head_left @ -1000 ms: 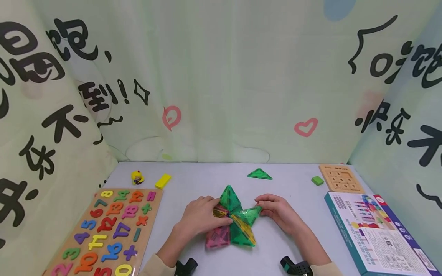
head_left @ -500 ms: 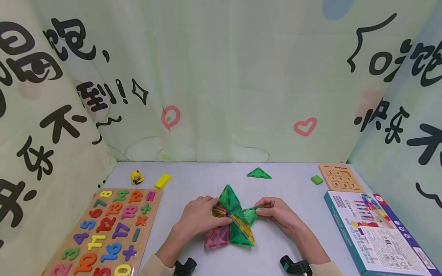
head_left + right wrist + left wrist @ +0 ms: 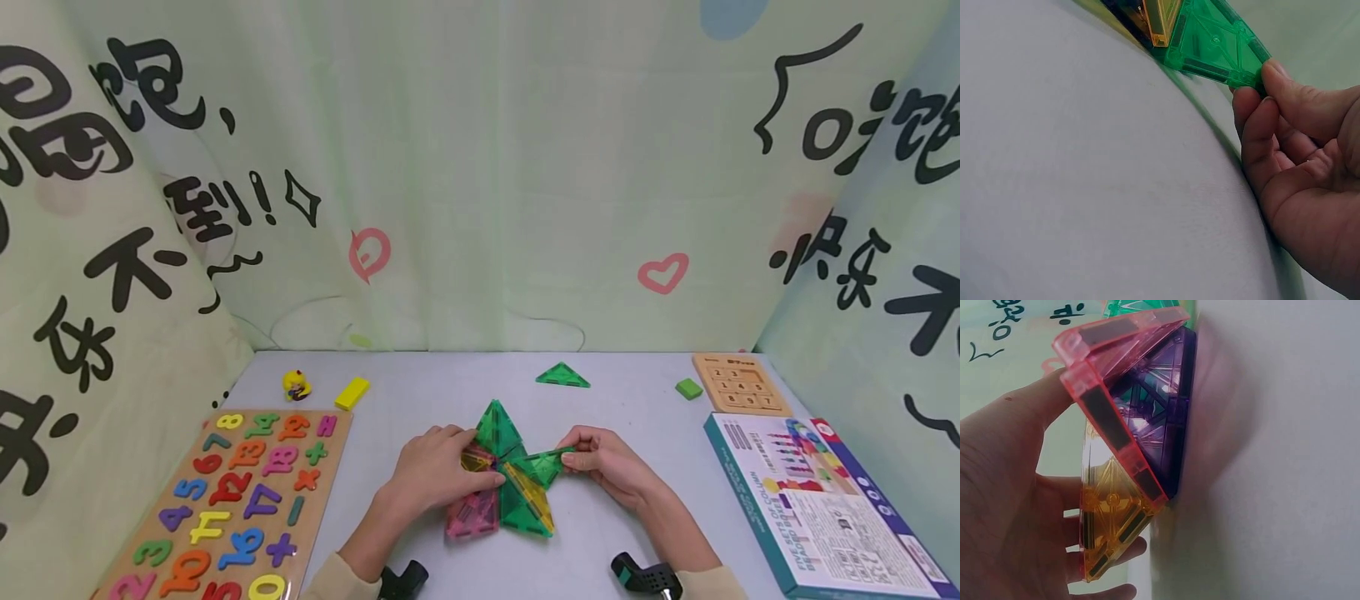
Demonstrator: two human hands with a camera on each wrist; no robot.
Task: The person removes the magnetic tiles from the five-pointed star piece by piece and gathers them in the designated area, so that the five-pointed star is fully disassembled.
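The right hand (image 3: 611,467) pinches the outer tip of a translucent green triangular magnetic tile (image 3: 546,467) between thumb and forefinger; the right wrist view shows the fingertips (image 3: 1275,78) closed on that corner, with the tile raised off the grey tabletop (image 3: 645,400) at that end. From the pinch, the tile runs leftward toward the person's left hand, and its far edge meets the cluster of translucent plastic magnetic tiles (image 3: 498,492) at the cluster's middle. The tile's long axis thus lies roughly along the line between the two hands, tilted up at the pinched end.

The left hand (image 3: 438,471) lies on the far side of that joint from the pinch, its fingers spread and pressing on the pink and yellow tiles of the cluster. The left wrist view shows a pink square tile (image 3: 1116,406) lifted at an angle over a purple one, with a yellow triangular tile (image 3: 1110,531) below, the fingers resting against them; whether any finger curls round an edge cannot be told. The right hand is the nearer one to the green tile's free corner; the left is nearer the hinge edge.

Beyond the pinch, farther up the table, lies a loose green triangular tile (image 3: 562,377).
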